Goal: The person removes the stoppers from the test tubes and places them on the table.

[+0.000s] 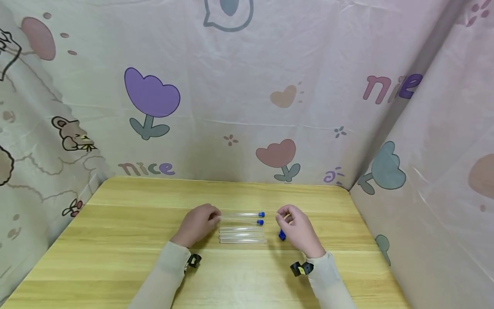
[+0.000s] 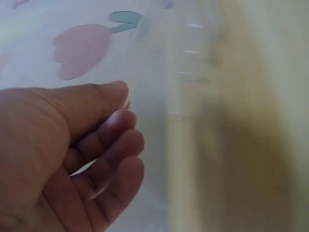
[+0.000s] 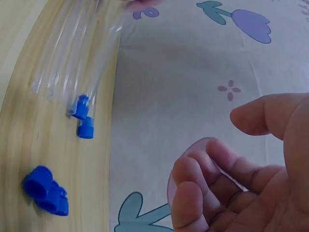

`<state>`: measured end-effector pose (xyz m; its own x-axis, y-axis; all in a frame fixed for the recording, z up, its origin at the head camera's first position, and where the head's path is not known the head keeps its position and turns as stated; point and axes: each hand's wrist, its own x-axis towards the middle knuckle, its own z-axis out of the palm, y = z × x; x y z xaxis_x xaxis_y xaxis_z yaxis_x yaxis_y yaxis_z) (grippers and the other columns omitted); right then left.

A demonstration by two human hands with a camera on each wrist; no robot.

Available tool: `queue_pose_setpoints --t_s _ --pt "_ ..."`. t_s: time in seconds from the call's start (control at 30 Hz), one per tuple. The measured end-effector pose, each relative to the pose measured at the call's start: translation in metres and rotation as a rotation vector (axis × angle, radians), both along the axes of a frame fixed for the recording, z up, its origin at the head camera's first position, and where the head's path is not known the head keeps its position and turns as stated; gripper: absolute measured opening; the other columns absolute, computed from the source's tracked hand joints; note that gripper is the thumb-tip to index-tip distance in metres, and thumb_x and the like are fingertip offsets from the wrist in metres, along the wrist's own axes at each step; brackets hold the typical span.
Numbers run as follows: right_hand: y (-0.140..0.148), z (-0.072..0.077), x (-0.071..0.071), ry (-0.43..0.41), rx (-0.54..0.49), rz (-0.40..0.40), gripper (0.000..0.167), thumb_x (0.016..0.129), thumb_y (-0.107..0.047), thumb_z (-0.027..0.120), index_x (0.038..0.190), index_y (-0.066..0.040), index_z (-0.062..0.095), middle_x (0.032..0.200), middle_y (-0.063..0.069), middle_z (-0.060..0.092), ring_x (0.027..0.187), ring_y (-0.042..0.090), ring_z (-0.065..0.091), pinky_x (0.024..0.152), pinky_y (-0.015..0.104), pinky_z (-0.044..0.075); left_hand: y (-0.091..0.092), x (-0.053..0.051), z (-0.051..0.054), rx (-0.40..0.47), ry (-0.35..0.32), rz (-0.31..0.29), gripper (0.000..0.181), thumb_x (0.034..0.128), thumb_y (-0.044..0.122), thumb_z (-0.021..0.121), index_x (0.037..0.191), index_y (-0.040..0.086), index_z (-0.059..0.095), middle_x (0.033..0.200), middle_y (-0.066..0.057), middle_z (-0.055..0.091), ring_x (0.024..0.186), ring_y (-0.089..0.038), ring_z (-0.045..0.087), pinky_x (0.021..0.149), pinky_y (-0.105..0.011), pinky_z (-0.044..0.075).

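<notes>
Right hand [image 1: 300, 231], grip apart, by loose caps [image 3: 45, 197] toward tabletop's [image 1: 115, 214] right edge; left hand's [image 1: 197, 225] grip, can't tell! Capping tubes [image 1: 242, 234], seemingly; cap needed next.

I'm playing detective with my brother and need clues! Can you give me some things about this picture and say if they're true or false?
1. Two clear tubes have blue caps on. True.
2. The right hand is pinching a cap. False: its thumb and fingers are apart, with nothing between them.
3. Some loose blue caps lie on the table. True.
4. Every tube has a cap. False: the tubes nearest the person have none.
5. The left hand is by the tube ends away from the caps. True.
6. The tabletop is dark green. False: it is light yellowish, with a wood grain.
</notes>
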<state>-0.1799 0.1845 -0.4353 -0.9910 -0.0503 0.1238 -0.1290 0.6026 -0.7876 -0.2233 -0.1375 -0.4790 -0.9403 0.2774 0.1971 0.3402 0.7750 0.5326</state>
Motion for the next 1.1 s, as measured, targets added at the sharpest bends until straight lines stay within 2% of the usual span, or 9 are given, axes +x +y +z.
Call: queue_pose_setpoints --t_s 0.13,0.23,0.37,0.5,0.6,0.7,0.77,0.93,1.1 --pt "0.000 0.003 0.001 0.000 -0.042 -0.011 0.027 0.103 -0.026 0.065 0.127 -0.014 0.063 0.107 -0.001 0.064 0.094 0.016 0.060 0.080 0.032 0.052 -0.003 0.009 0.027 0.073 0.043 -0.014 0.017 0.0984 0.024 0.073 0.110 0.012 0.077 0.094 0.008 0.068 0.082 -0.008 0.059 0.077 -0.033 0.054" --pt "-0.001 0.006 0.003 0.012 -0.072 -0.007 0.032 0.104 -0.032 0.064 0.130 -0.014 0.061 0.109 0.000 0.065 0.097 0.018 0.060 0.081 0.032 0.052 -0.004 0.019 0.046 0.159 0.100 -0.018 0.017 0.0984 0.025 0.073 0.111 0.014 0.078 0.094 0.011 0.071 0.083 -0.007 0.062 0.075 -0.032 0.055" --pt "-0.004 0.013 0.009 0.050 -0.136 0.031 0.033 0.110 -0.041 0.051 0.120 -0.013 0.065 0.103 0.004 0.067 0.092 0.024 0.062 0.075 0.030 0.053 -0.003 0.030 0.063 0.271 0.188 -0.051 0.015 0.0966 0.022 0.076 0.110 0.017 0.079 0.094 0.012 0.073 0.083 -0.005 0.065 0.071 -0.027 0.057" --pt "-0.007 0.023 0.016 0.124 -0.251 0.077 0.039 0.114 -0.034 0.038 0.106 -0.007 0.066 0.092 0.011 0.066 0.081 0.029 0.063 0.069 0.027 0.054 -0.001 0.040 0.077 0.329 0.291 -0.102 0.015 0.0937 0.018 0.079 0.109 0.018 0.079 0.095 0.012 0.073 0.084 -0.004 0.065 0.070 -0.024 0.058" --pt "-0.008 0.029 0.020 0.155 -0.327 0.085 0.033 0.113 -0.027 0.043 0.102 -0.004 0.064 0.086 0.012 0.064 0.075 0.030 0.062 0.065 0.026 0.053 0.001 0.045 0.083 0.339 0.393 -0.140 0.017 0.0915 0.014 0.081 0.108 0.018 0.079 0.094 0.011 0.073 0.083 -0.004 0.065 0.067 -0.025 0.057" --pt "-0.008 0.033 0.022 0.131 -0.400 0.094 0.023 0.110 -0.022 0.052 0.105 -0.002 0.062 0.084 0.012 0.062 0.072 0.025 0.061 0.062 0.026 0.053 0.001 0.046 0.085 0.327 0.482 -0.168 0.020 0.0893 0.009 0.081 0.107 0.016 0.078 0.093 0.009 0.073 0.081 -0.007 0.065 0.065 -0.024 0.056" --pt "-0.008 0.035 0.024 0.109 -0.459 0.107 0.019 0.109 -0.019 0.056 0.109 -0.001 0.062 0.085 0.014 0.062 0.071 0.020 0.061 0.061 0.027 0.054 0.002 0.046 0.085 0.317 0.514 -0.181 0.022 0.0878 0.006 0.082 0.108 0.015 0.078 0.093 0.008 0.073 0.081 -0.009 0.066 0.064 -0.023 0.056" --pt "-0.006 0.038 0.026 0.101 -0.562 0.131 0.024 0.108 -0.018 0.058 0.115 0.004 0.063 0.089 0.026 0.062 0.072 0.016 0.063 0.063 0.031 0.059 0.003 0.046 0.086 0.289 0.511 -0.200 0.022 0.0880 0.005 0.081 0.109 0.012 0.077 0.096 0.006 0.074 0.085 -0.010 0.067 0.064 -0.022 0.056" --pt "-0.005 0.040 0.026 0.100 -0.589 0.114 0.027 0.106 -0.019 0.061 0.112 0.006 0.064 0.085 0.014 0.065 0.071 0.015 0.064 0.063 0.029 0.059 0.006 0.049 0.086 0.256 0.463 -0.219 0.022 0.0896 0.010 0.081 0.111 0.014 0.075 0.100 0.007 0.073 0.089 -0.006 0.066 0.066 -0.022 0.056"
